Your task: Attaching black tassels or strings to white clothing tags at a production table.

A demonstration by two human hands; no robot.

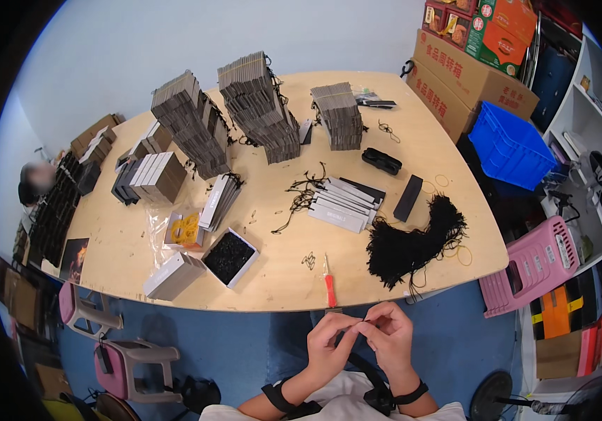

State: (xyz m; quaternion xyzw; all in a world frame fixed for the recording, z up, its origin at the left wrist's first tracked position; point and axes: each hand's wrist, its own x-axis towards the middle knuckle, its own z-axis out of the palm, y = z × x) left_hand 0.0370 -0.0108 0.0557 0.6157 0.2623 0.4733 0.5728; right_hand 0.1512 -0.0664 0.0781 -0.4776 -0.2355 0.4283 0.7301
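My left hand point(330, 342) and my right hand point(389, 338) meet just off the table's near edge, fingertips pinched together. Between them shows a small dark bit, too small to name. Nearest on the table lies a thin pointed tool with a red handle point(329, 289), beside several small metal clips or rings point(308, 260). Right of it is a heap of black cords point(413, 242). Beyond lie flat grey sleeves with black strings point(343, 205), overlapping in a fan. Left of my hands, a white box point(247, 269) holds many small black pieces.
Three tall stacks of banded grey sleeves point(255, 105) stand at the back of the wooden table point(273, 281). A small box of yellow rubber bands point(187, 229) sits left. A blue crate point(511, 146), cartons point(455, 81) and pink stool point(531, 266) are right. Another person point(36, 184) is far left.
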